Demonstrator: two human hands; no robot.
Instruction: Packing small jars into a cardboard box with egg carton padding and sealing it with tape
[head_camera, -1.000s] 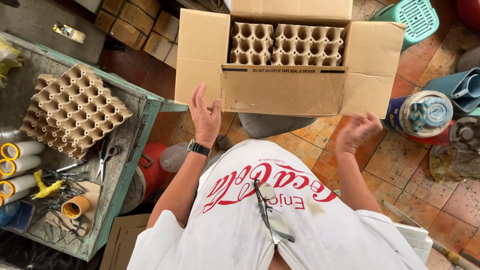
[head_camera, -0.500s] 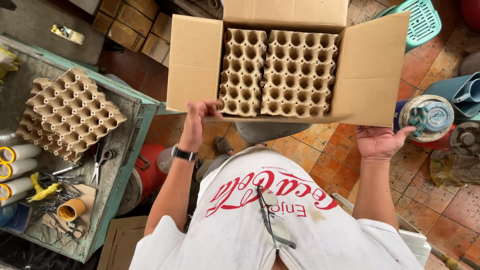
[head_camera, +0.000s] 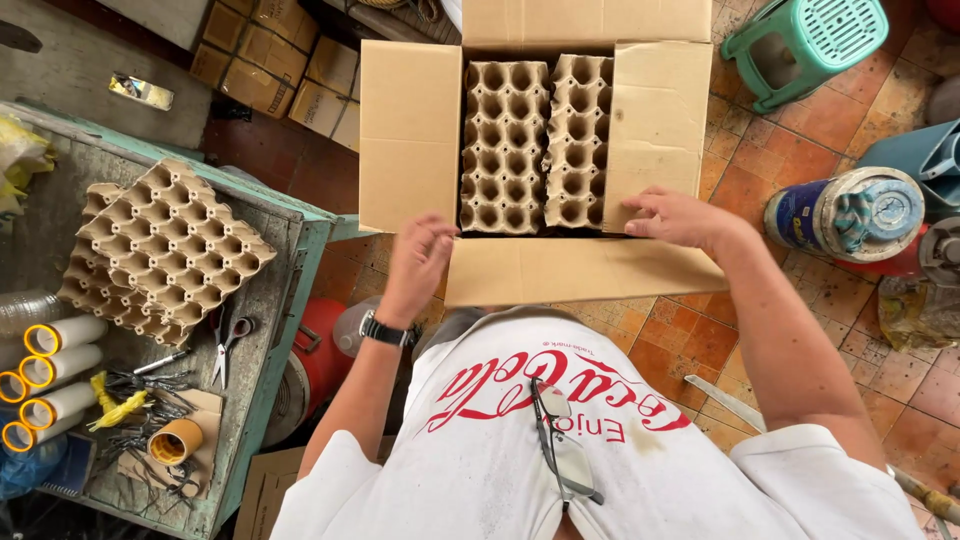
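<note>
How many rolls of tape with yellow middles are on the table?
4 white tape rolls with yellow cores lie at the table's left edge. More may be hidden beyond the picture's edge.

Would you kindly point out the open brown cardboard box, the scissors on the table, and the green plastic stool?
Open brown cardboard box (head_camera: 410, 135), head view, left flap.
Scissors (head_camera: 226, 342), head view, pivot.
Green plastic stool (head_camera: 835, 28), head view, slatted seat.
</note>
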